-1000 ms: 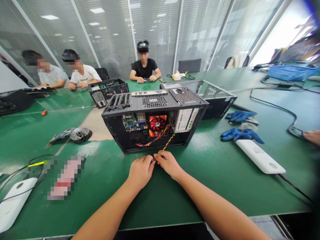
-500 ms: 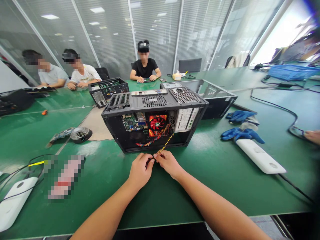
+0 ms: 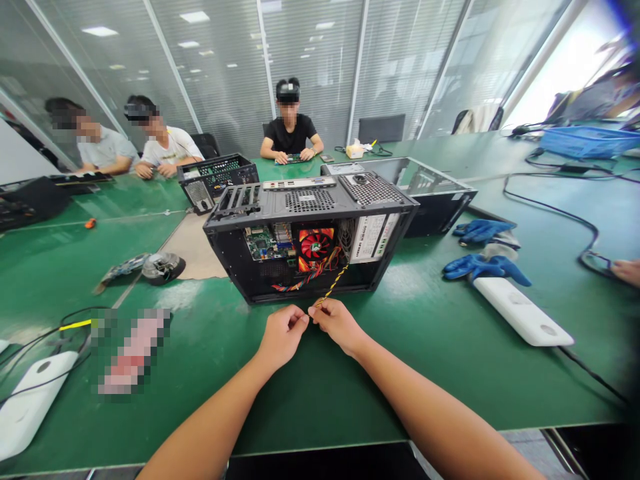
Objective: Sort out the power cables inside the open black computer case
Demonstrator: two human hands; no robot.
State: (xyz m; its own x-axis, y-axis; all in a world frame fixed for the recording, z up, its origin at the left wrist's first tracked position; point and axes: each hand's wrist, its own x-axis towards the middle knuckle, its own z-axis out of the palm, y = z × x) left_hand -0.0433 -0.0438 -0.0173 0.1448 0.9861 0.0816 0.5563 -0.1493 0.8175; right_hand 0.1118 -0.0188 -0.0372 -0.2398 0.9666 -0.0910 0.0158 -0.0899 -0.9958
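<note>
In front of me an open black computer case (image 3: 310,200) lies with its inside facing me. A red fan (image 3: 316,247), a green circuit board (image 3: 265,244) and a white-labelled power supply (image 3: 373,239) show within it. A twisted yellow-and-black cable (image 3: 334,285) runs out of the case to my right hand (image 3: 339,325), whose fingertips are pinched on its end. My left hand (image 3: 284,335) is close beside, thumb and fingers pressed together at the cable's tip; what lies between them is too small to make out. Multicoloured wires (image 3: 303,281) hang inside the case.
Blue gloves (image 3: 483,267) and a white power strip (image 3: 523,311) lie to the right, another power strip (image 3: 37,400) at the left. Behind stand further cases (image 3: 440,207). A roll of clear tape (image 3: 163,267) rests on the left. A person in black (image 3: 290,137) sits opposite.
My left hand's fingers have shifted slightly, and the dark bit seen between its thumb and fingers no longer shows. The right hand keeps its pinch on the cable.
</note>
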